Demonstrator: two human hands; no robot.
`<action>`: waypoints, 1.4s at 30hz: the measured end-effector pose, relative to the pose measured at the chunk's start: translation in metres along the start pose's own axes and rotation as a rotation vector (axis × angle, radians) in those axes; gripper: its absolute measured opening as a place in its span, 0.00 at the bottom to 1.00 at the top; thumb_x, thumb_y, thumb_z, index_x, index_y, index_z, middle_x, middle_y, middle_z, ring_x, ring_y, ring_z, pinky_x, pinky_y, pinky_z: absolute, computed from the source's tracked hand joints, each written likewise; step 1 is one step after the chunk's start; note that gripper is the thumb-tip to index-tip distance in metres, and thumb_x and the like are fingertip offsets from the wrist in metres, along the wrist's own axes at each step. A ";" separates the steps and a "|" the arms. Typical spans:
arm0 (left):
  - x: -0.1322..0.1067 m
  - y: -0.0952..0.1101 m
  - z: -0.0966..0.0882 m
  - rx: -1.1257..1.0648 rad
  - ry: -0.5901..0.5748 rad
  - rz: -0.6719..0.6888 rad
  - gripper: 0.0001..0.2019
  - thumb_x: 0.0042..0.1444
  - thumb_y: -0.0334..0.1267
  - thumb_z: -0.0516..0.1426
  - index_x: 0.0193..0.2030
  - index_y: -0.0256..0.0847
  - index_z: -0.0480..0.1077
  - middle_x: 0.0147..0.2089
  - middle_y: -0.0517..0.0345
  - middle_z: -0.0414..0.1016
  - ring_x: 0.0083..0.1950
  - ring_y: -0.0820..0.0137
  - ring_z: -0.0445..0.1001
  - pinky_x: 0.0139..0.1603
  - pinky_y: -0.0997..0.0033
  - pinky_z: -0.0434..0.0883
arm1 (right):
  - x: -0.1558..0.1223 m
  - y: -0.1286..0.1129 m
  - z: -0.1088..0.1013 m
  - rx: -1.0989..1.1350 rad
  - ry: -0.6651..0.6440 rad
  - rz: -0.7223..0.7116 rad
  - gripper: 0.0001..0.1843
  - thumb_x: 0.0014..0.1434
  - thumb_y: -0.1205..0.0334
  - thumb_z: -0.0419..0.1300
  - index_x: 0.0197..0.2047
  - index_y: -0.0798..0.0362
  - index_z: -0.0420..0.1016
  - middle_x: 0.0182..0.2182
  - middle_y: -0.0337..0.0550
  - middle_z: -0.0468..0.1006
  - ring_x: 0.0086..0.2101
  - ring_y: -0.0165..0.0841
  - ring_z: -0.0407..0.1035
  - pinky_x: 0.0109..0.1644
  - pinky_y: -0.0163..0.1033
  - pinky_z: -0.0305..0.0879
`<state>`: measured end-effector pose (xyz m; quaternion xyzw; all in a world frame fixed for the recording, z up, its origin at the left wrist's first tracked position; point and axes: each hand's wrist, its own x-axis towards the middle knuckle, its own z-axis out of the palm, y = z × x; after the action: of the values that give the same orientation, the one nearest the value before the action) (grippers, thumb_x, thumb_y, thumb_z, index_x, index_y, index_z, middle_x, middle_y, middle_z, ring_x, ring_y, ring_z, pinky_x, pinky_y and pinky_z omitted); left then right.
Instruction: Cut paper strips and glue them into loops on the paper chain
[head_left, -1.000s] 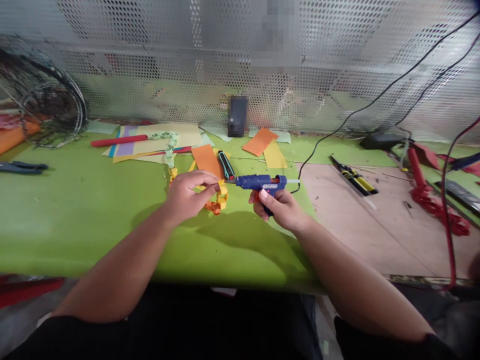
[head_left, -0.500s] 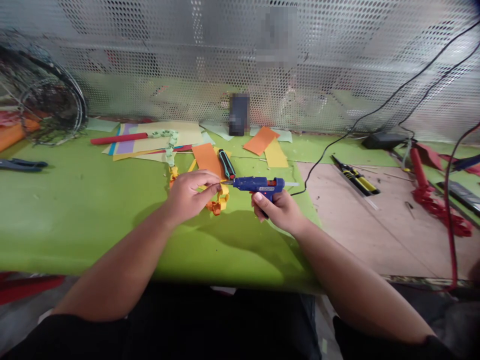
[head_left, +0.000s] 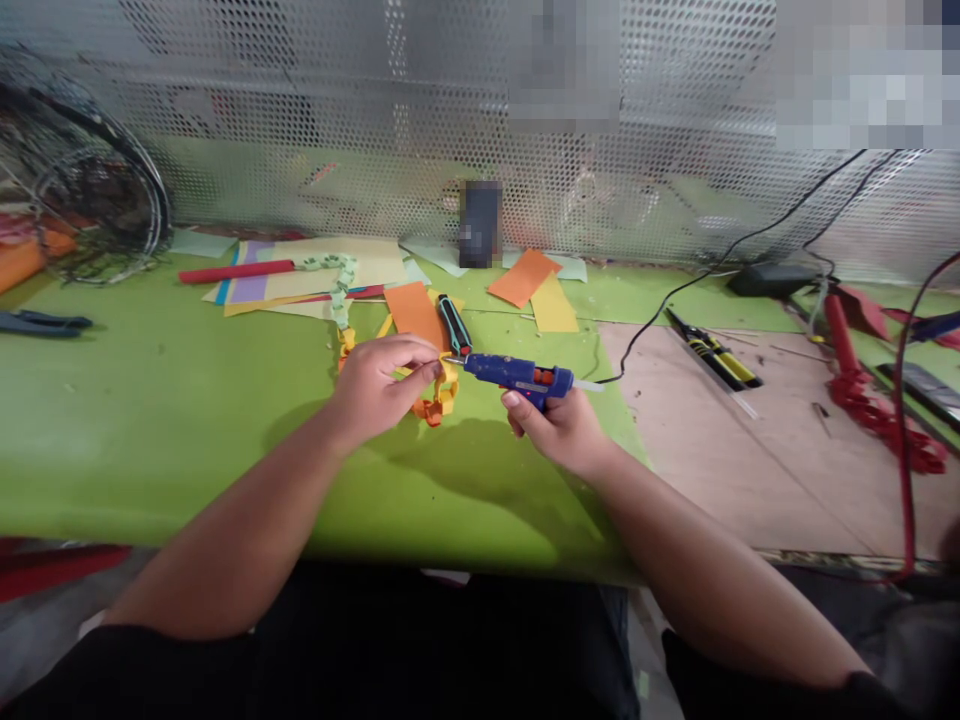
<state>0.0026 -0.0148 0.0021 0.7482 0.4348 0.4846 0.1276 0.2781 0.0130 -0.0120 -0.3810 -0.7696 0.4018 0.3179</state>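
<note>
My right hand (head_left: 564, 430) grips a blue hot glue gun (head_left: 517, 376) by its handle, with a pale glue stick poking out at the back. The nozzle points left and meets a yellow paper strip at the fingertips of my left hand (head_left: 386, 385). That hand is closed in a pinch on the strip, part of a paper chain (head_left: 448, 392) with yellow and orange links. The chain runs behind my left hand and continues as pale green links (head_left: 340, 300). Just beyond the nozzle lies a black and teal utility knife (head_left: 453, 324).
Orange paper (head_left: 523, 277) and yellow paper (head_left: 555, 303) lie behind the glue gun. Yellow-black pliers (head_left: 716, 355) and a red paper chain (head_left: 874, 425) are at right. A phone (head_left: 480, 225) leans on the perforated metal screen (head_left: 300, 110). The gun's black cord (head_left: 637, 335) trails right.
The glue gun's back end has dipped and swung slightly right, so the gun tilts more. Its nozzle stays by my left fingertips. My left hand has hardly moved.
</note>
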 end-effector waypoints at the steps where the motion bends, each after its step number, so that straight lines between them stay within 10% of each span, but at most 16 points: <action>1: 0.000 0.000 0.000 0.000 -0.001 -0.004 0.07 0.69 0.36 0.63 0.38 0.43 0.81 0.41 0.54 0.86 0.41 0.66 0.84 0.42 0.66 0.78 | 0.000 -0.001 0.000 -0.026 0.007 -0.009 0.32 0.71 0.30 0.58 0.28 0.49 0.72 0.20 0.44 0.76 0.22 0.35 0.70 0.26 0.40 0.64; 16: 0.000 0.003 -0.002 0.049 0.016 -0.032 0.07 0.68 0.33 0.63 0.37 0.42 0.82 0.38 0.56 0.86 0.38 0.66 0.84 0.41 0.66 0.77 | -0.004 0.000 -0.005 -0.767 0.289 -0.144 0.21 0.70 0.40 0.61 0.43 0.51 0.81 0.28 0.49 0.81 0.28 0.39 0.73 0.32 0.42 0.60; 21: -0.001 0.003 -0.002 0.052 0.033 0.000 0.06 0.68 0.32 0.63 0.39 0.42 0.83 0.40 0.55 0.87 0.40 0.67 0.85 0.42 0.69 0.78 | 0.015 0.015 -0.059 -0.708 0.523 0.258 0.30 0.68 0.33 0.61 0.49 0.53 0.82 0.28 0.48 0.80 0.27 0.40 0.74 0.32 0.43 0.65; 27: -0.001 0.002 0.000 -0.010 0.032 0.092 0.05 0.68 0.31 0.64 0.40 0.41 0.81 0.42 0.54 0.87 0.43 0.68 0.85 0.46 0.69 0.79 | 0.029 0.066 -0.138 -0.579 0.339 0.652 0.25 0.72 0.42 0.58 0.48 0.58 0.82 0.30 0.52 0.82 0.29 0.40 0.78 0.35 0.43 0.73; 32: -0.001 0.004 0.005 -0.118 0.024 0.160 0.03 0.66 0.31 0.66 0.41 0.42 0.82 0.43 0.54 0.88 0.43 0.68 0.86 0.46 0.69 0.81 | 0.025 0.067 -0.149 -0.984 0.304 0.945 0.28 0.69 0.43 0.61 0.48 0.64 0.85 0.46 0.73 0.84 0.50 0.59 0.80 0.49 0.55 0.74; 36: -0.002 0.015 0.011 -0.249 -0.039 0.131 0.03 0.66 0.32 0.67 0.40 0.42 0.83 0.42 0.52 0.88 0.43 0.68 0.86 0.45 0.69 0.82 | 0.025 0.035 -0.103 -0.712 0.358 0.446 0.22 0.72 0.47 0.60 0.44 0.57 0.87 0.41 0.60 0.85 0.43 0.48 0.79 0.48 0.51 0.73; 39: -0.002 0.020 0.014 -0.324 -0.081 0.060 0.02 0.66 0.34 0.67 0.40 0.42 0.84 0.42 0.52 0.88 0.42 0.67 0.86 0.45 0.68 0.82 | 0.025 0.009 -0.050 -0.065 0.062 -0.120 0.19 0.71 0.48 0.65 0.56 0.52 0.85 0.48 0.51 0.85 0.45 0.39 0.79 0.50 0.45 0.75; 42: -0.002 0.022 0.016 -0.373 -0.113 -0.013 0.02 0.66 0.35 0.68 0.41 0.43 0.85 0.43 0.51 0.88 0.41 0.68 0.85 0.43 0.70 0.81 | 0.024 -0.004 -0.012 0.316 -0.112 -0.298 0.17 0.72 0.54 0.66 0.61 0.47 0.83 0.55 0.49 0.82 0.51 0.37 0.78 0.53 0.43 0.75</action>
<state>0.0267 -0.0258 0.0060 0.7347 0.3344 0.5133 0.2914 0.2744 0.0362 0.0011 -0.1857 -0.7615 0.4864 0.3861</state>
